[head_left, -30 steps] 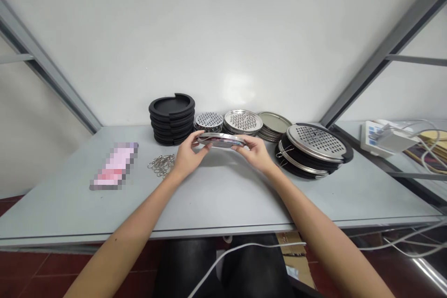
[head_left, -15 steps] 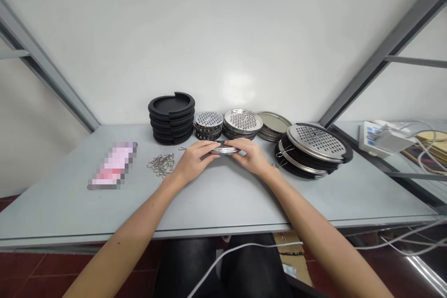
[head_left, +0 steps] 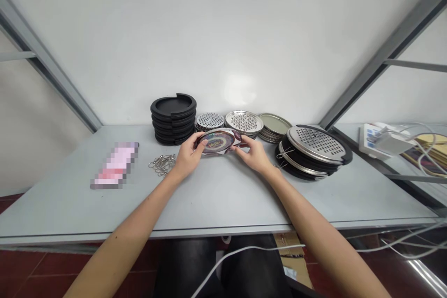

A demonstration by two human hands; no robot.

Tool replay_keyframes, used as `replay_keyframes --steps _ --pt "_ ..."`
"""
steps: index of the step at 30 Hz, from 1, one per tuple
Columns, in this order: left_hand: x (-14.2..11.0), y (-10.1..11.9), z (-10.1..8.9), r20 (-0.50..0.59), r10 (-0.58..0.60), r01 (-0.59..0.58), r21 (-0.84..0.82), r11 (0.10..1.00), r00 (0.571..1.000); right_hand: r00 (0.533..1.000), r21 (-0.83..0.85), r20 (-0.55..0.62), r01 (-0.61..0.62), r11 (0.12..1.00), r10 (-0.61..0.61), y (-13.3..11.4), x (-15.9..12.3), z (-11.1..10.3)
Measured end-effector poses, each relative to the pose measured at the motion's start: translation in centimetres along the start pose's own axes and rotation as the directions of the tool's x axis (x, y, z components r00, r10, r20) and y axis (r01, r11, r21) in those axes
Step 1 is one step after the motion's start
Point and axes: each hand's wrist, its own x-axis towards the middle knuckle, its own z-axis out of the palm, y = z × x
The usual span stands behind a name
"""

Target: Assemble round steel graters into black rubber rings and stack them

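Between my hands is a round flat tin [head_left: 217, 143] with a colourful printed face, tilted toward me. My left hand [head_left: 190, 152] grips its left edge, the thumb lying on the printed face. At the right edge, my right hand [head_left: 254, 152] pinches it between thumb and fingers. Just behind stand a stack of small perforated metal grater discs [head_left: 210, 120] and a stack of larger grater discs [head_left: 243, 122]. Left of my left hand lies a pile of small metal clips [head_left: 162, 164]. Beyond my right hand are stacked black-sided round graters [head_left: 312, 151] with wire loops.
A stack of black rings [head_left: 173, 118] stands at the back left, and plain metal discs [head_left: 275, 126] at the back right. A pixelated pink phone-like object [head_left: 115, 165] lies left on the grey table [head_left: 216, 205]. A white power strip [head_left: 377, 139] with cables sits beyond the right frame.
The tin has been tipped up so that its printed face now shows toward me. My hands have shifted to its left and right edges.
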Motion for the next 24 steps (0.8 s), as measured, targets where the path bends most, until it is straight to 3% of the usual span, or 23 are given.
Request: replay_keyframes --steps 3,5,8,11,15,19,24 --pt "-0.1 0.1 -0.1 -0.010 -0.007 0.008 0.030 1.000 1.000 1.000 0.016 -0.001 -0.011 1.000 0.011 0.1 -0.1 0.1" --pt "-0.3 0.3 -0.1 -0.013 -0.002 0.003 0.075 0.997 1.000 0.997 0.022 -0.072 0.008 1.000 -0.007 0.3 -0.2 0.2" --pt "-0.5 0.9 0.0 0.016 0.027 -0.029 0.109 0.994 0.999 0.980 -0.020 -0.174 0.093 0.995 -0.095 0.4 -0.3 0.1" --pt "-0.6 1.4 0.1 0.054 0.053 -0.060 0.126 0.990 0.997 0.960 -0.102 -0.174 0.204 0.974 -0.220 -0.1 -0.4 -0.2" --pt "-0.7 1.6 0.2 0.102 0.095 -0.110 0.154 0.982 0.990 0.939 -0.145 -0.178 0.272 0.951 -0.295 -1.1 -0.4 -0.4" --pt "-0.9 1.2 0.4 0.144 0.127 -0.146 0.130 0.981 0.981 0.937 -0.158 -0.180 0.274 0.949 -0.300 -1.6 -0.3 -0.1" --pt "-0.8 0.8 0.5 0.153 0.068 -0.076 0.048 0.996 0.986 0.946 -0.148 -0.204 0.224 0.963 -0.251 -1.1 -0.2 0.0"
